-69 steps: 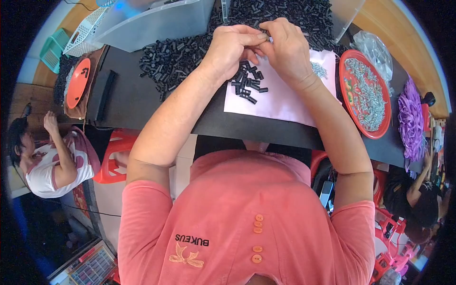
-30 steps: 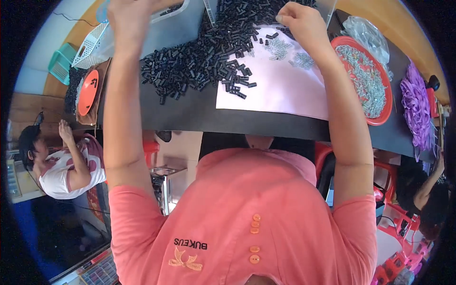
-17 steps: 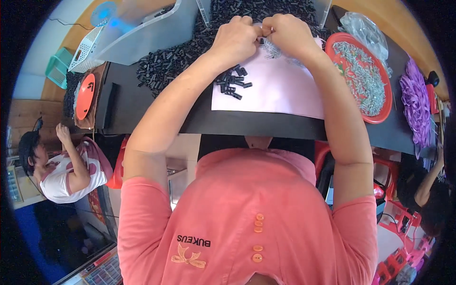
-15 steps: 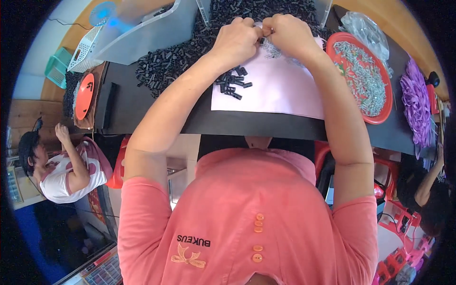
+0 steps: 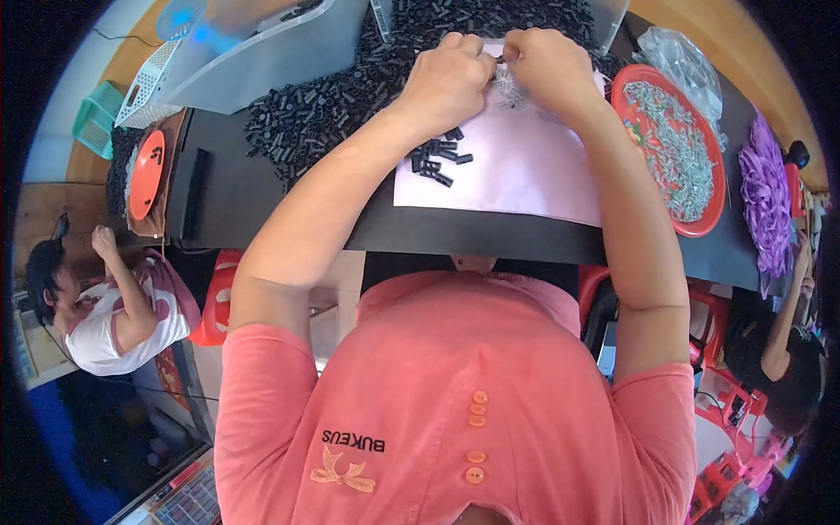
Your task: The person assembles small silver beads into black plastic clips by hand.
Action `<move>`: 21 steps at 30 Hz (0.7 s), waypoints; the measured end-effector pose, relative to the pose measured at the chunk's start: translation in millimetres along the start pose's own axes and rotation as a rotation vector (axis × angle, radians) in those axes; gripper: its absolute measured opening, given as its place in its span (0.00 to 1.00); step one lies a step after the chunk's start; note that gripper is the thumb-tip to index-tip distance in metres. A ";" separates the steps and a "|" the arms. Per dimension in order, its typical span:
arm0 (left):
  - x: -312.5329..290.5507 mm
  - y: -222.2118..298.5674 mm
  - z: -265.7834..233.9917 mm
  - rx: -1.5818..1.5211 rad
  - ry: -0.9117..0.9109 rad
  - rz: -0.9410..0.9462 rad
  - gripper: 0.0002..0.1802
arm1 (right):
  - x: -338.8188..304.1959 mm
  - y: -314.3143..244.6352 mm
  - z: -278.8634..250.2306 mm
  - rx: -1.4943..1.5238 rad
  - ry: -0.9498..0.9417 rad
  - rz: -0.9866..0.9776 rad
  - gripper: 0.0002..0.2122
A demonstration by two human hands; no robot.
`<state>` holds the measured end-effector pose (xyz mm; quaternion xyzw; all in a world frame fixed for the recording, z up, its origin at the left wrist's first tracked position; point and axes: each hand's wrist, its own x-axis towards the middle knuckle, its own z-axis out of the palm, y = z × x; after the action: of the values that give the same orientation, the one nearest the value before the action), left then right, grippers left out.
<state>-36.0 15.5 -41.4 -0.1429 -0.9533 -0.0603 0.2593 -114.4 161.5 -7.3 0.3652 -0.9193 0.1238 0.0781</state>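
Note:
My left hand (image 5: 448, 80) and my right hand (image 5: 541, 70) meet over the far edge of a white paper sheet (image 5: 525, 171) on the black table (image 5: 289, 219). Their fingertips pinch a small black tube piece (image 5: 500, 59) between them, held over a little heap of small metal parts (image 5: 507, 87). A small cluster of black tubes (image 5: 437, 157) lies on the sheet just below my left wrist. A large pile of the same black tubes (image 5: 315, 109) spreads across the table beyond and left of my hands.
A red tray of small metal parts (image 5: 674, 149) sits to the right, with purple pieces (image 5: 766, 197) further right. A clear plastic bin (image 5: 254, 52) and an orange dish (image 5: 144, 173) stand at the left. Other people sit at the lower left (image 5: 105, 297) and far right (image 5: 787, 350).
A second ago both arms reached out apart, the left to the far bin, the right to the metal parts. Both hands have come back together over the sheet.

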 end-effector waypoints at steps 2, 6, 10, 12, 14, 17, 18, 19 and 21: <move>-1.2 -1.6 1.1 -0.022 0.032 -0.018 0.04 | 1.1 3.5 2.8 0.027 0.004 0.053 0.10; 0.3 -10.0 -4.6 -0.155 0.148 -0.072 0.04 | 4.9 15.8 3.8 0.403 0.089 0.001 0.07; 1.9 -12.6 -9.8 -0.313 0.287 -0.051 0.04 | 2.0 8.2 -6.2 0.869 -0.227 0.067 0.10; 3.0 -12.4 -10.5 -0.332 0.312 -0.039 0.05 | -0.2 4.8 -8.4 0.929 -0.208 0.067 0.10; 4.7 -11.6 -11.0 -0.350 0.336 -0.028 0.05 | -2.4 -0.4 -11.6 0.990 -0.189 0.067 0.10; 7.7 -10.0 -10.9 -0.335 0.394 -0.033 0.03 | -2.9 -4.9 -13.5 1.038 -0.139 0.095 0.10; 7.7 -8.9 -11.1 -0.326 0.396 -0.025 0.04 | -1.8 -3.7 -11.1 1.059 -0.136 0.111 0.10; 8.1 -7.4 -11.2 -0.317 0.397 -0.016 0.05 | -0.7 -2.4 -10.1 1.080 -0.132 0.126 0.09; 10.2 -3.7 -11.3 -0.438 0.368 -0.081 0.05 | 1.8 0.1 -12.1 1.077 -0.070 0.181 0.07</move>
<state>-40.1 12.2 -26.6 -0.1438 -0.8593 -0.3001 0.3884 -115.1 163.8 4.7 0.2768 -0.7557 0.5712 -0.1616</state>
